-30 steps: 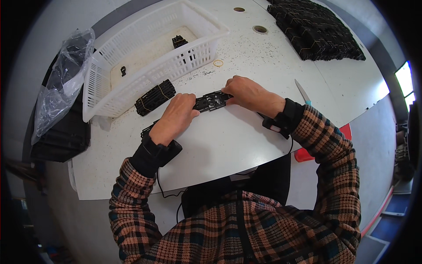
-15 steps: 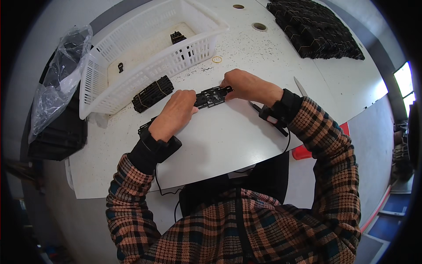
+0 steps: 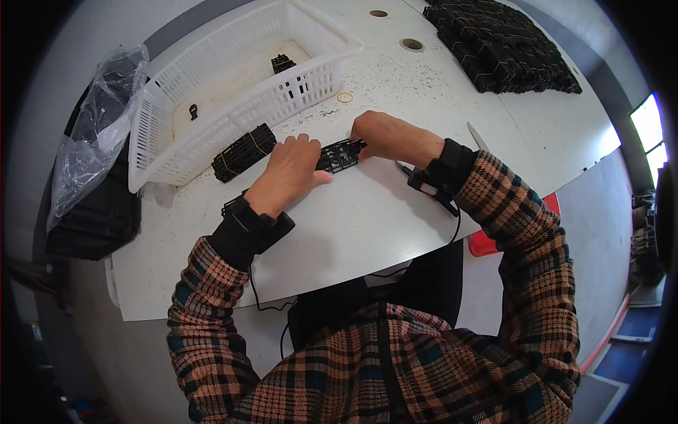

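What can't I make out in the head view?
Head view:
Black part: both ends, covered by the left hand and right hand.
Pointed blade: its lower end, behind the right sleeve.
Black stack: far side, cut by top edge.
Small piece in white basket: too small to identify.

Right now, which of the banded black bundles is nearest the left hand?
The lone bundle between basket and left hand; those in the stack lie much farther off, at right.

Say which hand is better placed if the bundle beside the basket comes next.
Probably the left hand, close to the bundle; the right hand is farther off, at the right end of the black strip.
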A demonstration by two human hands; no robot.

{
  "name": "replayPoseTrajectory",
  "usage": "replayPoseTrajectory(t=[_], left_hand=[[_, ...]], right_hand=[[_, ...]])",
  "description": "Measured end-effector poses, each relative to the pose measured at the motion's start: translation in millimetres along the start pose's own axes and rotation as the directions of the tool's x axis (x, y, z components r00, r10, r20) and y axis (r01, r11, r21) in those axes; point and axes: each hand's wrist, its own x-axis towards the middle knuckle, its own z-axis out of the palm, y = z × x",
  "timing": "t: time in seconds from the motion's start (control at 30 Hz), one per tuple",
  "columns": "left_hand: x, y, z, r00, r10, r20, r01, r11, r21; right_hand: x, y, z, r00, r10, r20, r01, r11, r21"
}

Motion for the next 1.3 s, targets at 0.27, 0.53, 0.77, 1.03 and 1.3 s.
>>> replayPoseTrajectory(t=[0.27, 0.53, 0.77, 1.03, 1.3], left_hand=[[14, 13, 17, 0.999, 0.043, 0.003, -0.043, 0.997, 0.07], [9, 16, 27, 1.0, 0.003, 0.007, -0.004, 0.997, 0.079], [9, 14, 32, 0.999, 0.043, -0.024, -0.041, 0.995, 0.091], [8, 14, 31, 0.998, 0.055, -0.013, -0.054, 0.998, 0.024], [11, 13, 30, 0.999, 0.053, 0.011, -0.053, 0.998, 0.016]], right_hand=[[7, 15, 6, 0.992, -0.099, -0.076, 0.1, 0.995, 0.016], [9, 11, -3, 0.997, -0.047, 0.053, 0.044, 0.997, 0.07], [2, 17, 4, 0.995, -0.087, -0.052, 0.093, 0.985, 0.144], [-13, 26, 15, 0.983, -0.13, -0.13, 0.15, 0.977, 0.152], [-15, 31, 10, 0.981, -0.142, -0.13, 0.156, 0.981, 0.112]])
